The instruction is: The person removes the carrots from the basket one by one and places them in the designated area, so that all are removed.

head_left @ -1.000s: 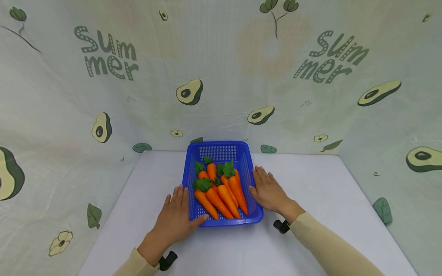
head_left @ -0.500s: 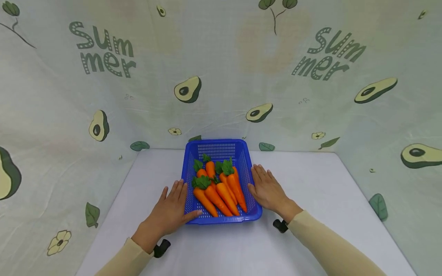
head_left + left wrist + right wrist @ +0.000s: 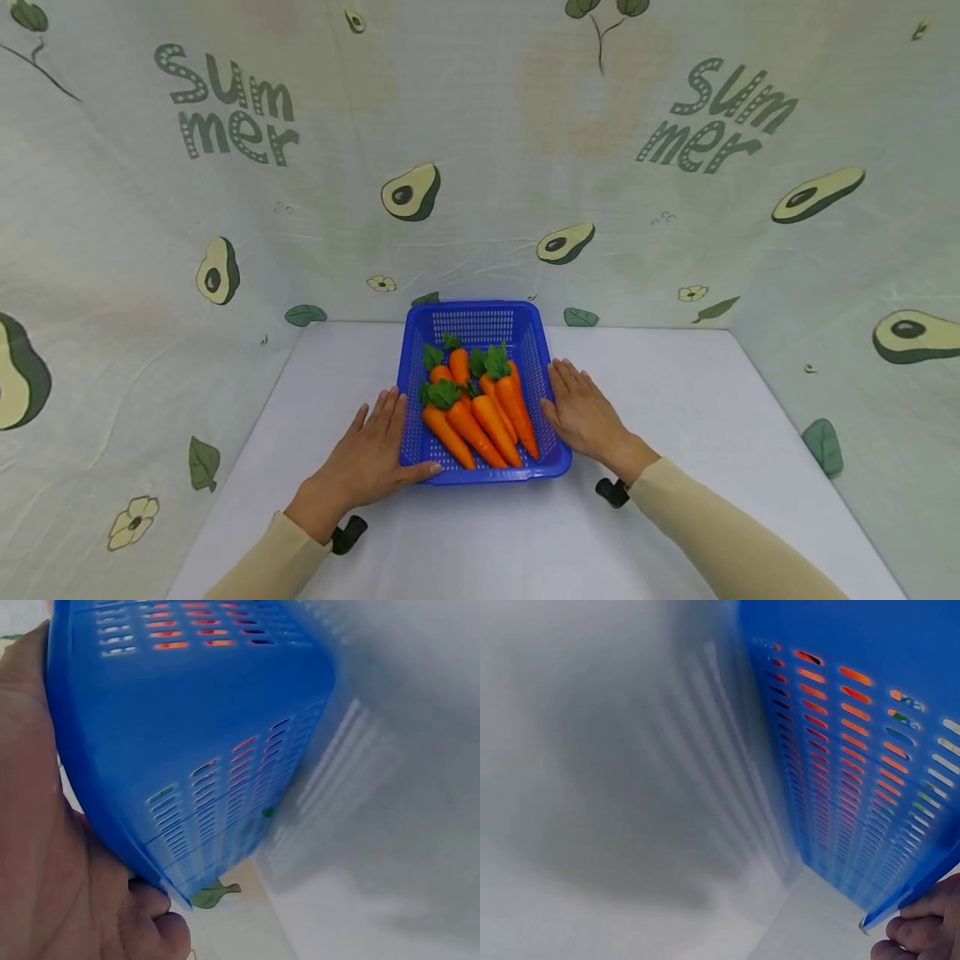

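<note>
Blue basket point(image 3: 480, 392) of toy carrots point(image 3: 474, 406) stood mid-table point(image 3: 675, 433); left hand point(image 3: 367, 457) and right hand point(image 3: 585, 414) lay flat against its two long sides, fingers straight, thumbs at the near rim. Handling note: equal inward pressure from both palms would likely keep it square. Against the frame one second before, basket and hands had barely shifted.

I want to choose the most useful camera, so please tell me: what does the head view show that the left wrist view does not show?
Only the head view shows the carrots whole, the right hand flat by the basket's other side, and the white table. Only the left wrist view shows the basket's slotted side wall close up, with orange glimpsed through the slots. Both show the blue basket and the left hand against it.
</note>
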`<action>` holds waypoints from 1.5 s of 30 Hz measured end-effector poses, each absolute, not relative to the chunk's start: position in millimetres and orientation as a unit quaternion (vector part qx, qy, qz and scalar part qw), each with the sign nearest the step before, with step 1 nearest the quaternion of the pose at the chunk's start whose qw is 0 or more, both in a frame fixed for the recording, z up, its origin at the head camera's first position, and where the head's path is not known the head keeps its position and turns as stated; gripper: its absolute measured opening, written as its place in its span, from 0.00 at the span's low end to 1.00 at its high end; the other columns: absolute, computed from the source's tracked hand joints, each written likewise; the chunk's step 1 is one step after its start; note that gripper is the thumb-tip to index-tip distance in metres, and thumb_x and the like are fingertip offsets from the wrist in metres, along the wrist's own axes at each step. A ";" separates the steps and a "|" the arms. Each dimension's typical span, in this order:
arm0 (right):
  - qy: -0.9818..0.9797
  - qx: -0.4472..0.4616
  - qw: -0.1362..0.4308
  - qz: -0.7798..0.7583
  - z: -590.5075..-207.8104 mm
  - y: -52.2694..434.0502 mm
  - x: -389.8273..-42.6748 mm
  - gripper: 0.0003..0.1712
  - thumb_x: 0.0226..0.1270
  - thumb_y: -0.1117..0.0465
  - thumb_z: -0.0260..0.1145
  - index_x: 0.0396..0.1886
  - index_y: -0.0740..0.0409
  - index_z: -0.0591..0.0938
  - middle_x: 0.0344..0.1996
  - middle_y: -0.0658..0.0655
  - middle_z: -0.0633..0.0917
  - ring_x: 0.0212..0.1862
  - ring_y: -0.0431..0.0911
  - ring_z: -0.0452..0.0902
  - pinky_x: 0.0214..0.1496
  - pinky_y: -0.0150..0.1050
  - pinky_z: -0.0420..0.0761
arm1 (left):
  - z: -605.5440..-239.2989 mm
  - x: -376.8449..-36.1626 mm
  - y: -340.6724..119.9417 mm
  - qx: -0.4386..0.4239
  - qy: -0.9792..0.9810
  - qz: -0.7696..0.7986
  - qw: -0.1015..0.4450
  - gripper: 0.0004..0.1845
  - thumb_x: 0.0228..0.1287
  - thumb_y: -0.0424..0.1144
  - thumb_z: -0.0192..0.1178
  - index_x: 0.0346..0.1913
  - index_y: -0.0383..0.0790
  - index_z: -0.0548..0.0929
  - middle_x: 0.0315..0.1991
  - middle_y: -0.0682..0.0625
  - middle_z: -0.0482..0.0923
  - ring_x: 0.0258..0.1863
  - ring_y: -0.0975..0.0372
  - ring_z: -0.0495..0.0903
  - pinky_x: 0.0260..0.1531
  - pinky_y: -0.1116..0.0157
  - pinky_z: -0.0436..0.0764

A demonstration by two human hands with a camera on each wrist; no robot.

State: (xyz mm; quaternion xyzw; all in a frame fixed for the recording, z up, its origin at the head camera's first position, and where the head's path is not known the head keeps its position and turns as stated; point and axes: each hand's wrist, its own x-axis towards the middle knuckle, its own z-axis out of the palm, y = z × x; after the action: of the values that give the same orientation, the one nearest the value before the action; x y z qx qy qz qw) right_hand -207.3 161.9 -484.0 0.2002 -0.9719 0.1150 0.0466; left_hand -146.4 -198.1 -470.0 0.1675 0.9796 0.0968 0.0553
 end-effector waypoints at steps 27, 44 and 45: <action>-0.961 0.253 0.075 0.086 -453.8 140.9 -225.0 0.45 0.78 0.42 0.65 0.77 0.73 0.68 0.75 0.76 0.69 0.76 0.69 0.67 0.80 0.61 0.66 | -470.6 -144.5 -213.6 0.143 0.981 0.108 0.073 0.69 0.60 0.83 0.53 0.84 0.28 0.50 0.85 0.32 0.47 0.84 0.40 0.50 0.81 0.37 0.51; -0.904 0.391 0.001 0.174 -413.1 48.7 -259.2 0.43 0.75 0.53 0.72 0.83 0.52 0.64 0.80 0.64 0.65 0.79 0.63 0.64 0.77 0.59 0.70 | -474.8 -150.6 -209.6 0.169 0.977 0.115 0.054 0.69 0.60 0.84 0.53 0.83 0.27 0.51 0.84 0.32 0.50 0.84 0.42 0.52 0.79 0.38 0.58; -0.902 0.390 -0.011 0.184 -418.0 47.9 -258.7 0.44 0.74 0.54 0.72 0.84 0.51 0.64 0.80 0.64 0.64 0.79 0.62 0.64 0.77 0.60 0.71 | -474.1 -151.9 -207.6 0.173 0.977 0.114 0.054 0.69 0.60 0.84 0.52 0.83 0.27 0.51 0.84 0.32 0.50 0.84 0.42 0.53 0.79 0.38 0.59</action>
State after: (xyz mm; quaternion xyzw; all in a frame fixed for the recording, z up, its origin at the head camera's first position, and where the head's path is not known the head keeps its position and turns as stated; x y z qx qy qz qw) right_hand -258.7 47.9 -418.0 0.3899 -0.9021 0.1844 -0.0114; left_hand -151.9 -207.6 -474.1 0.1728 0.9769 0.1138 0.0542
